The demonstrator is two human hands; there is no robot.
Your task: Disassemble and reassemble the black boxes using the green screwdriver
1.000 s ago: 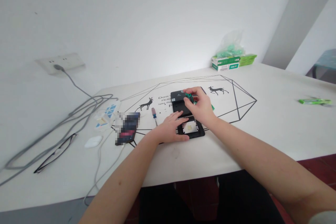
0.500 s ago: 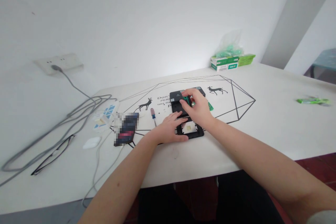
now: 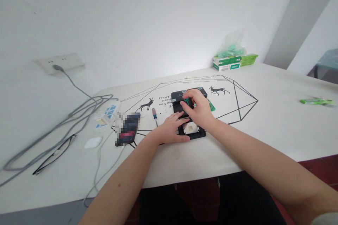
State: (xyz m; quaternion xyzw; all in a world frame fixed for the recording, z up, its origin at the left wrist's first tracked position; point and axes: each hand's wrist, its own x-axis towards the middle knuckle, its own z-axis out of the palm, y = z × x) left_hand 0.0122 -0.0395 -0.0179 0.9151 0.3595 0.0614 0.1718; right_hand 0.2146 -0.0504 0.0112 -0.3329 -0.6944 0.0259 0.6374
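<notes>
The open casing [image 3: 195, 135] looks like matt black plastic, and the plate [image 3: 188, 128] set in it has a pale, metallic sheen. The green-and-black tool [image 3: 187, 103] seems plastic. Farther back, the left black box [image 3: 177, 96] and right black box [image 3: 196, 92] are smooth, dark plastic with a faint shine. The screwdriver [image 3: 154, 112] pairs a see-through plastic handle with a metal shaft. The counter [image 3: 264, 137] is smooth, white and low in gloss. On the left, the earbud case [image 3: 93, 142] is smooth white plastic and the thick cable [image 3: 75, 83] has a dull, rubbery jacket. Far right, a crinkled clear plastic bag [image 3: 233, 44] tops printed cardboard boxes [image 3: 227, 61]. The wall [image 3: 158, 24] is matt paint.
</notes>
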